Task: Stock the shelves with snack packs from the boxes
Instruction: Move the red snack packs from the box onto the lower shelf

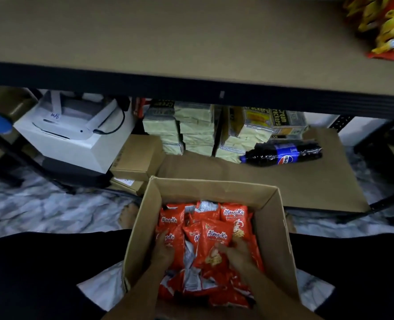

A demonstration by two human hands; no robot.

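An open cardboard box (269,218) sits between my knees, filled with several orange-red snack packs (234,213). Both my hands reach down into it. My left hand (162,249) has its fingers curled on an orange pack at the left of the pile. My right hand (237,252) grips the lower part of another orange pack (215,239) that stands up in the middle. Above, the brown shelf board (168,35) is mostly bare, with yellow-red snack packs (385,26) lying at its far right.
The dark shelf rail (191,86) runs across in front of me. On the bottom shelf stand cracker packs (196,130), a lying cola bottle (283,153), small cardboard boxes (136,158) and a white device (76,132). Marbled floor lies on both sides.
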